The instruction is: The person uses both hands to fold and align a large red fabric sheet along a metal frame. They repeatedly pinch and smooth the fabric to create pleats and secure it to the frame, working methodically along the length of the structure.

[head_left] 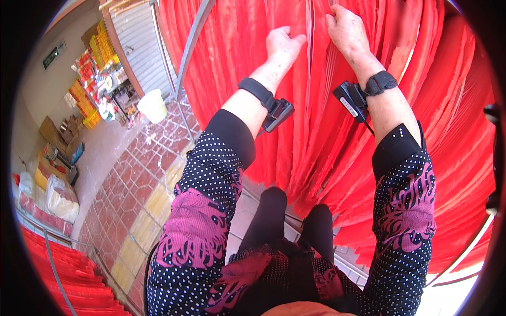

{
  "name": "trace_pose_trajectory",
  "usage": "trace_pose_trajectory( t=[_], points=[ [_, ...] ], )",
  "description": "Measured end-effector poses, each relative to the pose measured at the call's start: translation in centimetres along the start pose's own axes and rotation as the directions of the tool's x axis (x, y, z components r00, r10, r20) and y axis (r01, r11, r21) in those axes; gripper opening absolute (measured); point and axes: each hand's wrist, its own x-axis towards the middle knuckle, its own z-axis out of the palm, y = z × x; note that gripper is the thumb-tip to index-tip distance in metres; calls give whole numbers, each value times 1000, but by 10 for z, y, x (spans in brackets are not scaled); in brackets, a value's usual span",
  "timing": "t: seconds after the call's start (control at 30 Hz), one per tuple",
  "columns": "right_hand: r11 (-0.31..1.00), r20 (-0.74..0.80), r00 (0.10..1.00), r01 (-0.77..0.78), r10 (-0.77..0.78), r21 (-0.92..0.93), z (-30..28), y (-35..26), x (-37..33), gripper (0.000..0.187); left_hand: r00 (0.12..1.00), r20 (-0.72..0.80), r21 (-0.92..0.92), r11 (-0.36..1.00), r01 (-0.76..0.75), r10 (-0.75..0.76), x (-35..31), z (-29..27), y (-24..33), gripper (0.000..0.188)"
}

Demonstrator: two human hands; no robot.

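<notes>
Long red strips of thin, cloth-like material (284, 131) hang in dense folds before me and fill the middle and right. My left hand (283, 46) is raised against them near the top, its fingers curled in and the thumb pointing right. A little higher and to the right, my right hand (348, 30) is also closed against the strips, with its fingertips near the upper edge of the view. What either hand grips is hidden by the fingers. Pale, thin lines run down the red folds between the two hands.
A curved metal bar (191, 45) stands left of the strips. Farther left are a pale bucket (153, 106) on red tiles (132, 163), stacked yellow boxes (84, 102) and white bags (61, 197). More red strips (68, 274) hang at the lower left.
</notes>
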Motion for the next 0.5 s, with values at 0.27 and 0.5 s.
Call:
trace_pose_trajectory(
  t=[0.27,0.5],
  points=[
    [978,349,918,-210,191,18,8,-28,-68,20,982,67,-166,969,186,-177,-91,16,-93,21],
    [952,508,811,-299,290,-65,21,-71,-96,25,856,7,-452,762,464,-517,-174,17,-134,21]
  ],
)
